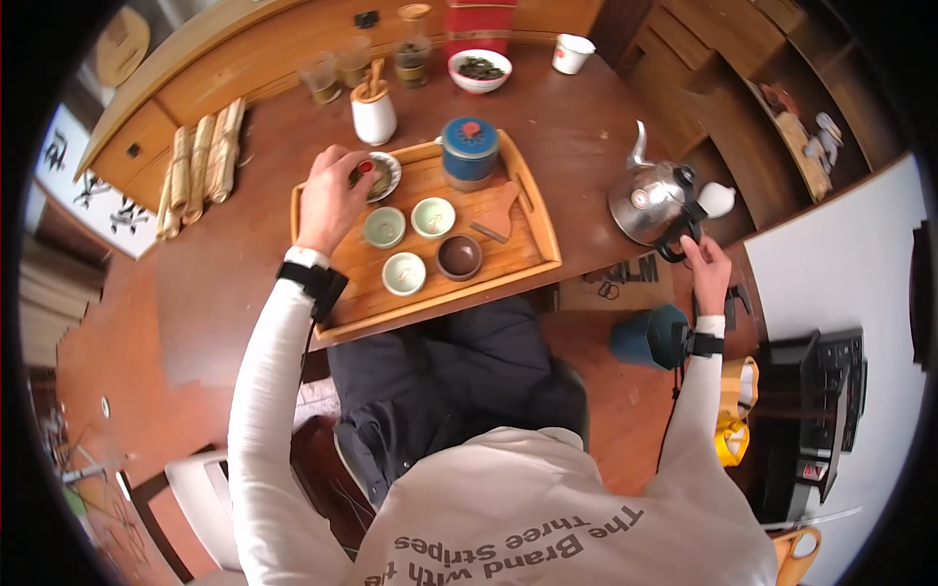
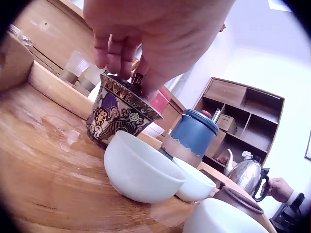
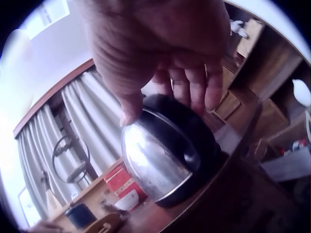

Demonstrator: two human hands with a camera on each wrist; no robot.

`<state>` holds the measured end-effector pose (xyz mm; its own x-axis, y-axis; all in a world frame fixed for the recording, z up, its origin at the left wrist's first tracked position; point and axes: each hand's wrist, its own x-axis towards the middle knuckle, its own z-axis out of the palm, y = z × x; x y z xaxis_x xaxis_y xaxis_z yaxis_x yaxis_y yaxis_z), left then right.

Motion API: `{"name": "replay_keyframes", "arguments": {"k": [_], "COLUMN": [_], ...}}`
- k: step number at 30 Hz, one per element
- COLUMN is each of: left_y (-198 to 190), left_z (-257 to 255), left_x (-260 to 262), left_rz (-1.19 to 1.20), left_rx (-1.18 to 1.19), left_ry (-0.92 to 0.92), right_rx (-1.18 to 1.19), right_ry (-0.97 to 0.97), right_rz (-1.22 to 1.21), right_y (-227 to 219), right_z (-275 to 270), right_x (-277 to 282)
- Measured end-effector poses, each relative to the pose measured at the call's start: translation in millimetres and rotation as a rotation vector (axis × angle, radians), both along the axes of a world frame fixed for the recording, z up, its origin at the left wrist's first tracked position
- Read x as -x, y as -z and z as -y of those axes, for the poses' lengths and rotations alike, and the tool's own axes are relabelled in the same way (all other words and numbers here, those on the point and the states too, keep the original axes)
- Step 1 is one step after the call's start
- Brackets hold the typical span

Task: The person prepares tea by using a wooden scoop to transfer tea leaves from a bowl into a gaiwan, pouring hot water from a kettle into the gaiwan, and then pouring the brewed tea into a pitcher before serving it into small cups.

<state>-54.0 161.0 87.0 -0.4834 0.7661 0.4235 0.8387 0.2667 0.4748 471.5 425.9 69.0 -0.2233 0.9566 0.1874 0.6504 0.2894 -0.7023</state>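
Note:
My left hand point(image 1: 332, 205) reaches over the back left of the wooden tray point(image 1: 342, 305). Its thumb and fingers pinch the top of the lid point(image 2: 138, 78) on a dark, gold-patterned gaiwan point(image 2: 116, 114). In the head view the hand covers most of that gaiwan. Several pale green teacups point(image 1: 405, 274) and a brown cup point(image 1: 459, 258) sit in front of it. Beyond the tray's right side, my right hand point(image 1: 710, 273) grips the black handle point(image 1: 672, 242) of a steel kettle point(image 1: 640, 200) with a curved spout. The kettle stands upright at the table's right edge.
A blue canister point(image 1: 469, 156) and a flat wooden piece point(image 1: 498, 212) occupy the tray's right part. Behind it stand a white tool holder point(image 1: 373, 119), a bowl of leaves point(image 1: 480, 70) and a white paper cup point(image 1: 573, 54). Rolled bamboo mats point(image 1: 200, 161) lie at left; a bin point(image 1: 650, 337) stands below the kettle.

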Motion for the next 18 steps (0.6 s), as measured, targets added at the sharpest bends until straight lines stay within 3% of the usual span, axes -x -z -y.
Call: {"name": "replay_keyframes", "arguments": {"k": [1, 3, 7, 12, 18], "left_y": [0, -1, 6, 14, 19], "left_z": [0, 3, 4, 2, 4], "left_x": [-1, 0, 7, 10, 7], "left_rz": [0.027, 0.055, 0.076, 0.012, 0.076], "left_rx": [-0.015, -0.039, -0.035, -0.103, -0.134], "left_ry": [0.004, 0.025, 0.026, 0.046, 0.024], "right_rx": [0.046, 0.106, 0.145, 0.066, 0.052], "right_ry": [-0.110, -0.018, -0.184, -0.176, -0.388], "right_rz": [-0.398, -0.633, -1.014, -0.950, -0.777], "right_y": [9, 19, 20, -24, -132], "right_z": [9, 12, 1, 8, 45], "right_x": [15, 28, 37, 43, 82]}}
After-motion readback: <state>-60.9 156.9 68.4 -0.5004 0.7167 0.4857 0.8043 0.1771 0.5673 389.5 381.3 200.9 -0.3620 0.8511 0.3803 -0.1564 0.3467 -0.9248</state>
